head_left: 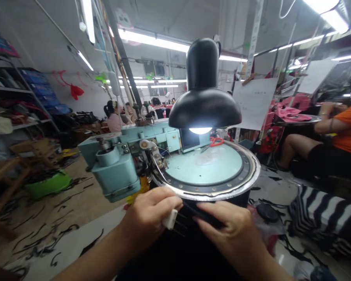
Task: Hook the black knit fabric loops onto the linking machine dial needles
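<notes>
My left hand [152, 214] is closed at the near edge of a round linking machine [204, 164], just below its toothed metal ring [222, 195]. It pinches black fabric [206, 214] and also keeps a small white-handled tool [171, 219] with thin metal prongs pointing right. My right hand [229, 224] grips the same dark fabric between thumb and fingers, a short way to the right. Below both hands the black cloth merges with dark clothing, so its outline cannot be made out.
A black lamp [204, 105] shines over the dial. Red-handled scissors [216, 141] lie at its back. The machine's green motor housing [115, 175] stands left. Striped fabric [324, 218] is at right, near a seated person in orange [349, 130]. A green basin [48, 185] sits on the floor.
</notes>
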The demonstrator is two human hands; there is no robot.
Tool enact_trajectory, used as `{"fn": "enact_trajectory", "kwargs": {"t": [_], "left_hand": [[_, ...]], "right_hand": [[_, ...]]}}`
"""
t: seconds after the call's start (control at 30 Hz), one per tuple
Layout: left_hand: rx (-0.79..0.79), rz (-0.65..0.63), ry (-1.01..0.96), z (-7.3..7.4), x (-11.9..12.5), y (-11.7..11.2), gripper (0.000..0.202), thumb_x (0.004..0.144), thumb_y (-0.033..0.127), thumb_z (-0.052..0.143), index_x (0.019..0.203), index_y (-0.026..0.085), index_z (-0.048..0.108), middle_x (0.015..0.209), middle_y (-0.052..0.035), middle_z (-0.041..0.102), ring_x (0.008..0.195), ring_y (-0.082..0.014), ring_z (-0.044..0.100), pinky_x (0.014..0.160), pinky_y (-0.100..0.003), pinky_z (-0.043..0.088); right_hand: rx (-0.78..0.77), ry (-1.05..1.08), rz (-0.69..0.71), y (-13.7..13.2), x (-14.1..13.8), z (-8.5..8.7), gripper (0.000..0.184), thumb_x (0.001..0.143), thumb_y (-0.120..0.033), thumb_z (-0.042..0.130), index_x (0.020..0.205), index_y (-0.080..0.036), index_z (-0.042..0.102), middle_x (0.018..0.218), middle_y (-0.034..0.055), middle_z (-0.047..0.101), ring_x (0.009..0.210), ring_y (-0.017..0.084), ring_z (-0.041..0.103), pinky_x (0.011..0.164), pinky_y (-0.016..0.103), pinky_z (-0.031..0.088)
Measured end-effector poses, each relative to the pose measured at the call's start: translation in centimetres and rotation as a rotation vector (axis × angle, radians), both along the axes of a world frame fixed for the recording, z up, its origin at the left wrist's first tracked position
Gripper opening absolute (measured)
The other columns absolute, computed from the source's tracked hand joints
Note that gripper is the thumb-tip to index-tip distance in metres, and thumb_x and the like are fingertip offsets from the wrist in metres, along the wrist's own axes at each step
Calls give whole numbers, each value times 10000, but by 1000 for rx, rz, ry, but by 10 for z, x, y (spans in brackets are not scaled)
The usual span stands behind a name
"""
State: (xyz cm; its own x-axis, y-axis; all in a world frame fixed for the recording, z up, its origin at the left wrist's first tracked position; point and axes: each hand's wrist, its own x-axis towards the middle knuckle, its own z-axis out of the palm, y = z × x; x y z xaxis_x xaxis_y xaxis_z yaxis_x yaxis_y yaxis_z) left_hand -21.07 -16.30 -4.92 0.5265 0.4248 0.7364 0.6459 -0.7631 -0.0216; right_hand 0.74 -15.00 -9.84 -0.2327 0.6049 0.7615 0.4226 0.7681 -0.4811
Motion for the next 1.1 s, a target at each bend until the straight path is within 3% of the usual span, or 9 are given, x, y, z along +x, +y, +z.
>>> {"fn": "enact_trajectory", "kwargs": {"t": [0.17,0.27,0.43,1.1], "left_hand": [[85,13,1,-6,0,7,77,875,93,651,916,151,681,949,-71,719,807,-142,683,706,-223,547],[99,-29,20,-10,-5,8,101,866,79,661,944,133,696,988,-86,732,827,-153,688,712,-240,543],[92,-50,39,-13,-12,8,160,882,91,654,1022,139,714,1061,-104,736,869,-167,692,737,-268,561],[66,21,-51,-9,0,6,89,904,178,672,974,169,727,977,-57,766,829,-135,722,740,-225,588]], "right_hand": [[260,-14,-107,3,-5,-8,189,937,-169,588,895,-141,770,588,25,655,507,133,629,528,221,489],[320,-22,-156,3,-4,-14,189,951,-189,588,910,-127,762,546,11,607,476,124,585,503,229,457],[320,-26,-162,4,-1,-16,164,943,-178,599,920,-132,754,573,20,637,493,132,600,512,245,461],[239,-8,-135,3,-1,-14,110,917,-173,629,910,-144,735,641,36,699,530,154,654,552,264,514]]}}
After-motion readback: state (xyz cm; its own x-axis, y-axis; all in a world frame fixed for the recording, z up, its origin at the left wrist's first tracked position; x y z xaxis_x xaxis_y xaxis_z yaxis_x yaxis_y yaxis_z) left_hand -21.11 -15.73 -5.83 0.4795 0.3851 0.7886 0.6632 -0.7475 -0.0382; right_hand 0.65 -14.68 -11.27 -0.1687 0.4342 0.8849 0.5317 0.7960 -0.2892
